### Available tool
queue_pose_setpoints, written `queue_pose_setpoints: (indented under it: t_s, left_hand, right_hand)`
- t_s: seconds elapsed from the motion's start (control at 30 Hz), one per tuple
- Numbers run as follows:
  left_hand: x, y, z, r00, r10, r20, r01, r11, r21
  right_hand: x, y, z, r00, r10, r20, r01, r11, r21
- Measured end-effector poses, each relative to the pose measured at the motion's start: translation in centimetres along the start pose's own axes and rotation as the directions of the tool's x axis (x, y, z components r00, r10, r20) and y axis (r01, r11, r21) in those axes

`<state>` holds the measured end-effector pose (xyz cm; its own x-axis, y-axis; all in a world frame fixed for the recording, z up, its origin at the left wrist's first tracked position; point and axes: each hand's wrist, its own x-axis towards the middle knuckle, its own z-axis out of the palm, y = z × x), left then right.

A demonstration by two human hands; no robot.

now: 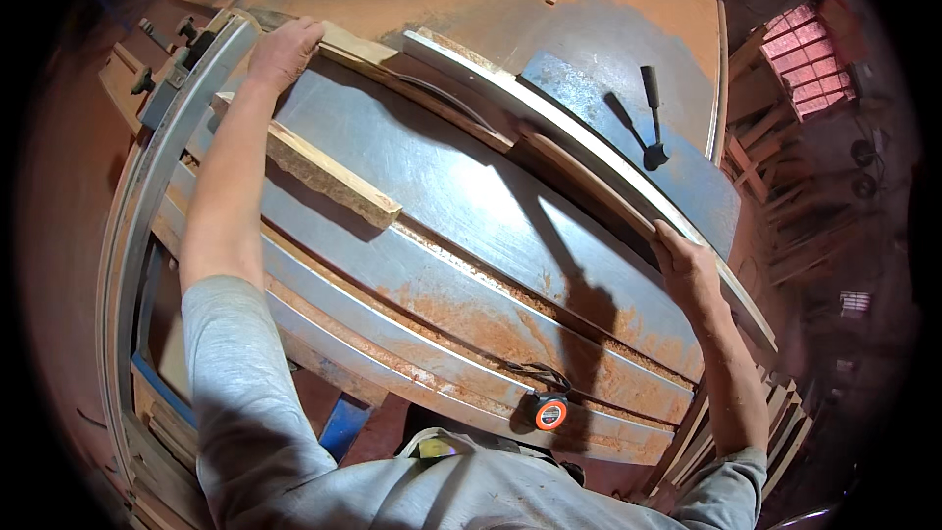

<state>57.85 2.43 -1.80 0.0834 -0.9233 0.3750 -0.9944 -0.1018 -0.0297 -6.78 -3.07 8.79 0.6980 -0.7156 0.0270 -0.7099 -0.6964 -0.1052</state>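
Note:
A long, narrow wooden board (363,51) runs across the metal saw table (392,128), from the far left down toward the right. My left hand (285,51) is closed over its far-left end. At the right, my right hand (687,265) grips what looks like the same board's other end, thumb on the near side. Between the hands, a thin curved metal edge, seemingly a saw blade (451,103), shows beside the board. Just behind lies a straight fence (569,123) with a pale edge. A rough-edged wood offcut (334,177) rests under my left forearm.
A black lever (653,128) stands beyond the fence. Near my body, an orange and black tape measure (550,413) sits on the grooved, sawdust-covered table edge. A metal rail (186,88) with black knobs borders the left side. Loose wood pieces (775,167) pile up at the right.

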Motion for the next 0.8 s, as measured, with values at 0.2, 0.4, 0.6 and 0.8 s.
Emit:
queue_pose_setpoints:
  t_s: [0.2, 0.4, 0.6, 0.8]
  left_hand:
    - [0.3, -2.1, -0.3, 0.996, 0.025, 0.088, -0.032, 0.996, 0.078]
    - [0.6, -3.5, -4.3, 0.994, 0.018, 0.109, -0.041, 0.976, 0.214]
    - [-0.6, -10.6, -16.0, 0.997, -0.017, -0.081, 0.041, 0.952, 0.303]
    - [-12.5, -10.2, -22.0, 0.844, -0.535, -0.049, 0.536, 0.831, 0.148]
  right_hand:
    - [1.4, -1.2, 0.0, 1.0, -0.014, -0.002, 0.014, 1.0, -0.014]
    - [9.2, -6.3, -2.0, 0.997, -0.034, 0.067, 0.03, 0.998, 0.064]
    - [17.5, -10.8, -4.3, 0.982, -0.132, 0.137, 0.122, 0.99, 0.076]
    - [22.5, -13.1, -5.8, 0.962, -0.134, 0.238, 0.136, 0.991, 0.009]
